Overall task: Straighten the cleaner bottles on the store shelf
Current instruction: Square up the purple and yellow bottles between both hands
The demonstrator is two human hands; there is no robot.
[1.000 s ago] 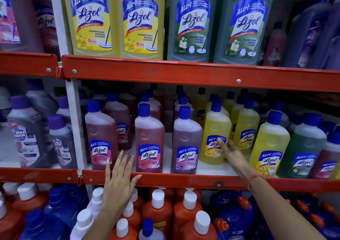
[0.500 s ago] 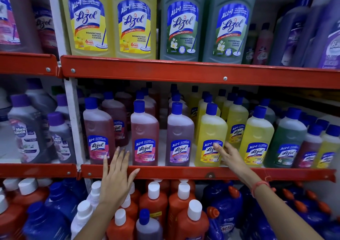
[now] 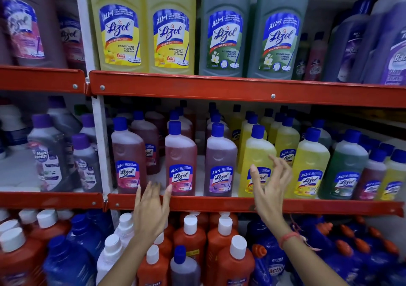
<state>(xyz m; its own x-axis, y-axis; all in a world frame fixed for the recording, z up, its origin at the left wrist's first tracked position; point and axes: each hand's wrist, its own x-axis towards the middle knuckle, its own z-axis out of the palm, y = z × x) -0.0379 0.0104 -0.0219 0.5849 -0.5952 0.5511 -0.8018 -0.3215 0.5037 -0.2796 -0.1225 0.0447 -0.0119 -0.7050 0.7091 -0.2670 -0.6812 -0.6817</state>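
The right hand [image 3: 271, 189] was held open before the yellow bottle [image 3: 256, 162], nothing gripped, apparently to square it; the left hand [image 3: 151, 209] was spread open at the shelf [image 3: 219, 204] edge.

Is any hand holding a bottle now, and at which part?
Nothing is held. The left hand lies open over the shelf edge; the right hand is open before the yellow bottle.

Blue-capped cleaner bottles [image 3: 180, 160] upright on middle shelf [image 3: 219, 204], pink, purple, yellow, labels forward

Both forearms bare; right wrist wears a thin red thread band [image 3: 289, 238].
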